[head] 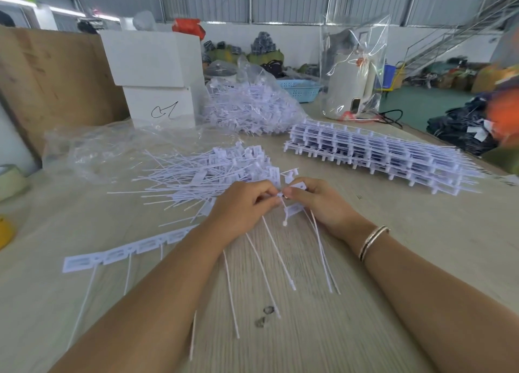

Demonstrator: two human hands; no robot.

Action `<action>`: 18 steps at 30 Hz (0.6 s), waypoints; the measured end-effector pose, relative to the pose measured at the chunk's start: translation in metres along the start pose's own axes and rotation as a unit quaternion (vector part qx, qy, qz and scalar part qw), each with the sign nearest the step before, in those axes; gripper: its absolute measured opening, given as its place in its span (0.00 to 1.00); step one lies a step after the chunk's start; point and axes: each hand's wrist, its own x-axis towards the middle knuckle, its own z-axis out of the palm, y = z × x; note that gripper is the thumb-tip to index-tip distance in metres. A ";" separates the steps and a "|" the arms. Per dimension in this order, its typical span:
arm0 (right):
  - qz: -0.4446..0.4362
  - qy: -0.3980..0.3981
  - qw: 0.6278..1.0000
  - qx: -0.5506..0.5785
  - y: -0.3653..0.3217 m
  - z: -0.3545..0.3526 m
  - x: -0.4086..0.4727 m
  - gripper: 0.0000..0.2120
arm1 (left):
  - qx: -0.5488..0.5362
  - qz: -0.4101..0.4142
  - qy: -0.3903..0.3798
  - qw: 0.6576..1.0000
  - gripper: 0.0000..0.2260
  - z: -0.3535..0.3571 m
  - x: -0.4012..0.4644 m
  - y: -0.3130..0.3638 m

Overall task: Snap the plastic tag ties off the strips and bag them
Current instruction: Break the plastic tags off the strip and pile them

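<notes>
My left hand and my right hand meet at the table's middle, both pinched on one white strip of tag ties whose long tails hang toward me. The strip runs left under my left forearm. Just behind my hands lies a loose pile of snapped-off ties. A stack of whole strips sits to the right. Farther back a clear bag stuffed with ties rests, and an empty-looking clear bag lies crumpled at the left.
White boxes stand at the back left beside a brown cardboard sheet. A white appliance in a clear bag stands at the back right with a black cable. A tape roll sits at the left edge.
</notes>
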 end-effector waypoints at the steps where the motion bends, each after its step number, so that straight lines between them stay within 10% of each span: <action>1: -0.005 -0.001 1.000 -0.010 0.000 0.000 0.001 0.08 | -0.036 -0.005 -0.005 0.999 0.05 0.000 0.000 0.000; 18: -0.047 -0.039 0.998 0.029 0.001 -0.002 0.005 0.11 | -0.157 -0.008 -0.043 0.987 0.06 -0.015 0.003 0.001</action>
